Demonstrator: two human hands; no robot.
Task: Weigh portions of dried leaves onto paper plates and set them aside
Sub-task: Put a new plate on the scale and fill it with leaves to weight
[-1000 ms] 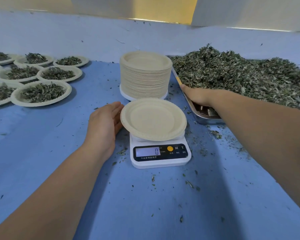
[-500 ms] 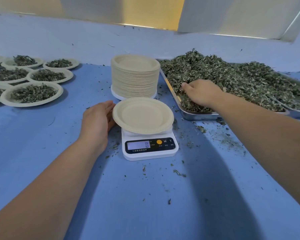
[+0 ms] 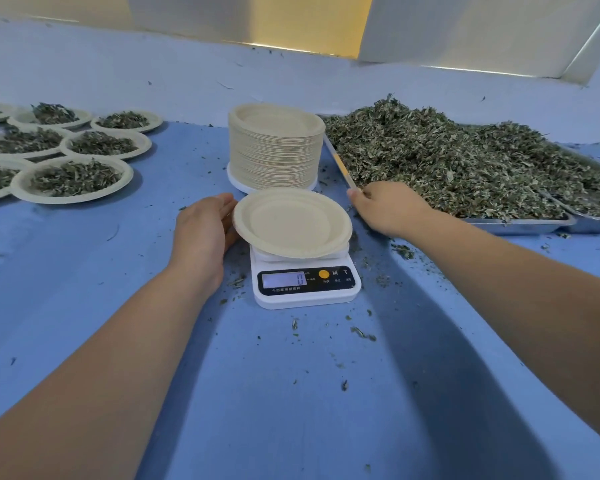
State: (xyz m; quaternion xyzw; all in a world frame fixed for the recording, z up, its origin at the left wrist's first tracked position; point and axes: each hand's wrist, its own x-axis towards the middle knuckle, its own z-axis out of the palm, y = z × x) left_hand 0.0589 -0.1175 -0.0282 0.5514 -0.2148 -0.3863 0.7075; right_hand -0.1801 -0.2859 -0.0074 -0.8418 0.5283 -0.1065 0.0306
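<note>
Evidently the filling step is only starting. Nearest me, the blue bench (image 3: 291, 393) is flecked with leaf crumbs. On it sits the white digital kitchen scale (image 3: 305, 287), its display reading zero. The empty round beige paper plate (image 3: 291, 221) lies on the scale's platform with nothing in it.

The left grip (image 3: 201, 226) is relaxed, fingers loose against the plate's left rim, steadying rather than clasping. The right grip (image 3: 388, 209) is at the near corner of the shallow steel tray (image 3: 516, 225), knuckles up and fingers curled down into the heap of dried green leaves (image 3: 447, 157). From where I stand I cannot tell whether it has closed on a pinch.

Behind the scale stands the tall stack of blank paper plates (image 3: 274, 150). Off to the far left, well apart, lie the filled paper plates (image 3: 73, 176), already set aside.

I judge the next move to be lifting a modest handful across to the plate. It should be dropped in the middle so little spills, then topped up by small pinches while watching the display. The left grip ought to come off the rim before the reading is trusted.
</note>
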